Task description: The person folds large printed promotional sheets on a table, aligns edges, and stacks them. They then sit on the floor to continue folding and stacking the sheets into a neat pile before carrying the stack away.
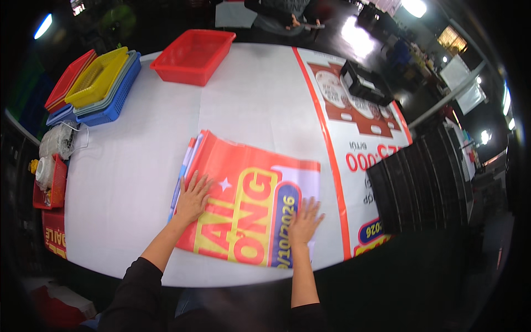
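A folded red banner (232, 157) with yellow and dark blue printing lies on the white-covered table (133, 182) in front of me. Several layers show along its left edge. My left hand (193, 198) rests on the banner's left part, palm down with fingers spread. On its lower right part, over the dark blue printed patch, lies my right hand (306, 221), flat and with fingers apart. Neither hand grips anything.
An empty red basket (193, 55) stands at the far edge. Stacked coloured baskets (105, 83), a plastic bag (57, 141) and a small red basket (58, 182) line the left. On the right are a black crate (365, 83), a printed sheet (354, 138) and black stacked crates (420, 182). A person (287, 16) is beyond.
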Demonstrator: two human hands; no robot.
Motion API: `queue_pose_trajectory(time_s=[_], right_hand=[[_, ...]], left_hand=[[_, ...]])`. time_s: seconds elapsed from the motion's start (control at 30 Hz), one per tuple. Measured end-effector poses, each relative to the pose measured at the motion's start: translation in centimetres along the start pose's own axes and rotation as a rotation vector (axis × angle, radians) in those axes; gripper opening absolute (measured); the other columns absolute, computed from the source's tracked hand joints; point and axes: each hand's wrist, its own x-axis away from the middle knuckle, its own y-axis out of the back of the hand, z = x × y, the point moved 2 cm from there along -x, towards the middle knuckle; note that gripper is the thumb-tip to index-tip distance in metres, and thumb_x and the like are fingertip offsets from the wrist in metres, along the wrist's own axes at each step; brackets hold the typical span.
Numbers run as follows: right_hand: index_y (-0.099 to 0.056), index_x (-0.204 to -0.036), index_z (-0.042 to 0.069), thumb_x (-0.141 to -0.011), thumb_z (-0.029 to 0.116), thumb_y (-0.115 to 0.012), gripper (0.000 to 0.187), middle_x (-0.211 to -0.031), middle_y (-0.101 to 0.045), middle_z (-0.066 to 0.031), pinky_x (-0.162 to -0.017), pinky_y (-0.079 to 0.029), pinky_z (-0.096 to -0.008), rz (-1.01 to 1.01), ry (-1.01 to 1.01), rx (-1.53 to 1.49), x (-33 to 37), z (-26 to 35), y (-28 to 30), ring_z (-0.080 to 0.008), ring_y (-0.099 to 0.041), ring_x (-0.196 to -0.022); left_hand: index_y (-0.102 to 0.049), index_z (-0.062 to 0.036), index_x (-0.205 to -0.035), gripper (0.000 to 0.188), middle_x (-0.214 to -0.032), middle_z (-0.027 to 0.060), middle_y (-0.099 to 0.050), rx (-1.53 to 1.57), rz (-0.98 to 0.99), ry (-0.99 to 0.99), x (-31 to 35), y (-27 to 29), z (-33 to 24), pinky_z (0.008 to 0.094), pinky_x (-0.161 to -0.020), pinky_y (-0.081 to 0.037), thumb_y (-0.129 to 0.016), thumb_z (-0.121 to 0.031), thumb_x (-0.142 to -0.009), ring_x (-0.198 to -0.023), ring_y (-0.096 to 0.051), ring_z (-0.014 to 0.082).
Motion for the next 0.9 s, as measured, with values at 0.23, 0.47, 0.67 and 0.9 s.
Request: queue_pose_trajectory(time_s=[0.23,0.47,0.67,0.9], right_hand=[[-0.030,-0.142,0.014,-0.091,0.042,-0.044,0.061,-0.150,-0.024,-0.0065,-0.111,-0.009,-0.0536,0.104,0.088,-0.058,-12.5,-0.1,-5.5,-0.0239,-0.017,-0.140],[-0.034,-0.140,0.011,-0.089,0.036,-0.050,0.059,-0.150,-0.022,-0.0112,-0.112,-0.013,-0.0487,0.093,0.053,-0.211,-11.1,-3.9,-6.4,-0.0275,-0.016,-0.139],[-0.051,-0.119,0.005,-0.079,0.021,-0.067,0.046,-0.118,-0.048,-0.0189,-0.091,-0.037,-0.0471,-0.078,-0.329,-0.276,2.2,-6.1,-2.0,-0.0367,-0.043,-0.115],[-0.057,-0.100,0.000,-0.072,0.024,-0.074,0.041,-0.092,-0.062,-0.0177,-0.077,-0.047,-0.0403,0.196,-0.698,-0.444,12.8,-6.8,0.3,-0.0335,-0.061,-0.087]], left_hand=[[-0.033,-0.0234,-0.141,0.050,-0.150,0.0029,-0.022,0.124,0.239,0.250,-9.0,-4.2,4.1,0.0705,-0.102,-0.008,-0.039,-0.041,-0.094,-0.141,-0.006,0.0268],[-0.027,-0.0192,-0.143,0.056,-0.152,0.0040,-0.016,0.137,0.149,0.199,-8.7,-5.9,5.4,0.0659,-0.105,-0.009,-0.041,-0.040,-0.093,-0.141,-0.003,0.0289],[-0.032,-0.0072,-0.138,0.071,-0.143,0.0195,-0.026,0.437,-0.216,0.635,0.9,-2.7,4.4,0.0555,-0.101,-0.027,-0.066,-0.028,-0.079,-0.129,-0.024,0.0406],[-0.043,0.0028,-0.125,0.075,-0.107,0.0190,-0.061,0.704,0.319,0.906,12.4,-0.2,6.0,0.0400,-0.081,-0.049,-0.078,-0.033,-0.068,-0.092,-0.062,0.0316]])
